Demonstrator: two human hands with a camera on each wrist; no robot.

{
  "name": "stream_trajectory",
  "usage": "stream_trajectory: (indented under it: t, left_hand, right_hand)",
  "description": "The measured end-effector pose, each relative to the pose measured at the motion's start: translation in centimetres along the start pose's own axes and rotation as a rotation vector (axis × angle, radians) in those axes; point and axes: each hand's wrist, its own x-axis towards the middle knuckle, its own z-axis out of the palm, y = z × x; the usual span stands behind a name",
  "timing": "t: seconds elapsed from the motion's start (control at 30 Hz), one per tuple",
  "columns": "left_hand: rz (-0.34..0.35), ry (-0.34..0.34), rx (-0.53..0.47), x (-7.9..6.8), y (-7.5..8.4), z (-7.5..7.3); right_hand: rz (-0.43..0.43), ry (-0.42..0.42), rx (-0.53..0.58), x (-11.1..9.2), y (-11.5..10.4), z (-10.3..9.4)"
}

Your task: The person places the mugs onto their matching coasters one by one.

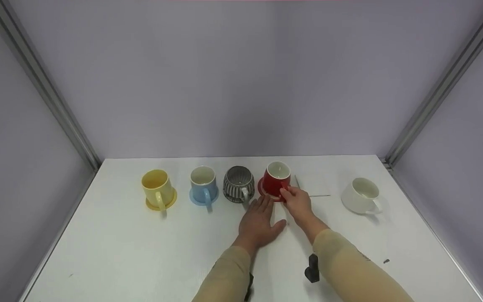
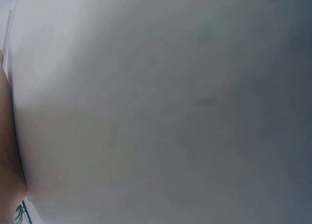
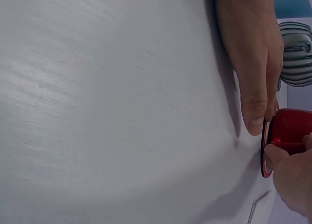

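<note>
A red mug (image 1: 276, 179) with a pale inside stands upright over a red round coaster (image 1: 260, 187). My right hand (image 1: 299, 205) pinches the mug's handle, which points toward me. My left hand (image 1: 257, 225) lies palm down on the table with fingers extended, its fingertips at the near edge of the red coaster. In the right wrist view the left hand (image 3: 253, 53) reaches toward the coaster (image 3: 265, 158), and the right hand (image 3: 295, 177) is at the red mug (image 3: 292, 124). The left wrist view holds mostly blurred tabletop, with part of the left hand (image 2: 9, 156) at its edge.
Left of the red mug stand a grey striped mug (image 1: 239, 184), a light blue mug (image 1: 203, 184) on a blue coaster (image 1: 193, 197) and a yellow mug (image 1: 157, 186) on a yellow coaster (image 1: 173, 197). To the right are a white square coaster (image 1: 315, 185) and a white mug (image 1: 357, 199).
</note>
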Motion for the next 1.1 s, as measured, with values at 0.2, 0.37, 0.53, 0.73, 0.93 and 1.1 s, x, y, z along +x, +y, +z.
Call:
stream_trajectory:
  t: [0.2,0.37,0.53,0.73,0.93,1.1]
  left_hand:
    - [0.002,0.012,-0.005,0.08,-0.02,0.03]
    - [0.011,0.026,0.006,0.13,0.01,0.08]
    - [0.018,0.030,-0.001,0.21,-0.02,0.10]
    - [0.012,0.017,-0.016,0.18,0.05,0.13]
    - [0.005,0.001,-0.026,0.10,0.26,-0.11]
    - [0.005,0.009,-0.033,0.07,0.23,-0.08]
  right_hand:
    - [0.017,0.000,-0.016,-0.06,-0.14,0.22]
    - [0.011,0.004,-0.015,0.03,0.03,0.17]
    - [0.001,0.005,-0.012,0.07,0.17,0.08]
    - [-0.001,-0.002,-0.020,0.15,0.31,-0.05]
    - [-0.002,-0.019,-0.016,-0.05,0.19,-0.36]
    - [-0.004,-0.034,-0.018,-0.23,0.06,-0.36]
